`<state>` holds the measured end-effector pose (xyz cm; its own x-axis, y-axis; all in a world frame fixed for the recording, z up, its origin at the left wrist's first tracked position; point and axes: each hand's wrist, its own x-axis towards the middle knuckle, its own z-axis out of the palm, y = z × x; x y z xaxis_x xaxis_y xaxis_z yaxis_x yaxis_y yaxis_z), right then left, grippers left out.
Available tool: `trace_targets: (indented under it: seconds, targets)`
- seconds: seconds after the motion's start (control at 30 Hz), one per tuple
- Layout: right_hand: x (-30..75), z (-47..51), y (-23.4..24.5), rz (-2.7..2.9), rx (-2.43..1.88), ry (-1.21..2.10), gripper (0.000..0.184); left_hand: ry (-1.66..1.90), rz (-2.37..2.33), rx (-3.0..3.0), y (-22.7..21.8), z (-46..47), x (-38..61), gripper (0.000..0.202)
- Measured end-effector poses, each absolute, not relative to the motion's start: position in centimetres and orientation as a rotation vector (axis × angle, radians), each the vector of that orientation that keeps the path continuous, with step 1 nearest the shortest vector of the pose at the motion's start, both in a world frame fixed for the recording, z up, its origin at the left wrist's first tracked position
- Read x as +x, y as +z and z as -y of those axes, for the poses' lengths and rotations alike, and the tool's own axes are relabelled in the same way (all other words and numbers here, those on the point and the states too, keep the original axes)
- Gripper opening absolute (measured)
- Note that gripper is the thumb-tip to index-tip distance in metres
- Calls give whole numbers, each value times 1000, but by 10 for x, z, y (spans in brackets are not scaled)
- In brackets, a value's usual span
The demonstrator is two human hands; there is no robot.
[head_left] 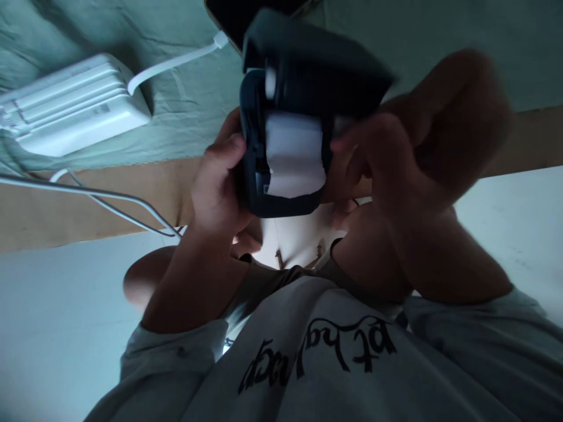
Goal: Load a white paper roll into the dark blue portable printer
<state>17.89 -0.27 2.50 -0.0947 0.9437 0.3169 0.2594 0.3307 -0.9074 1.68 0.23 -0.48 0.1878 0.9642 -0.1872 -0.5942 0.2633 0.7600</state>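
Note:
A dark portable paper-roll printer (285,206) is held up over the table's front edge, its lid (316,64) swung up. Inside sits a white paper roll (294,152), with a loose, uneven paper end hanging toward me. My left hand (220,181) grips the printer's left side, thumb on its edge. At the right side, my right hand (422,135) is blurred by motion. Its fingers are curled, with one fingertip at the printer's right edge near the roll. Whatever lies between those fingers, if anything, is hidden.
On the green cloth (185,129) at left lies a white power strip (88,111) with a white cable (176,64) plugged in. A black flat object (233,17) lies behind the printer. A thin white cord (109,193) droops over the table's wooden edge (149,187).

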Motion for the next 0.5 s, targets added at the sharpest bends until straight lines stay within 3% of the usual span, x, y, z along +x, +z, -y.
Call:
trace_targets:
  seconds: [0.2, 0.33, 0.5]
  targets:
    - [176, -4, 21, 1968, -1301, 181, 24, 1181, -762, 718, -12, 0, 12, 33]
    - [173, -4, 21, 2213, -1535, -6, 28, 1143, -768, 782, -16, 0, 8, 32]
    - [172, -5, 25, 2361, -1618, 27, 26, 1122, -807, 798, -18, 2, 8, 31]
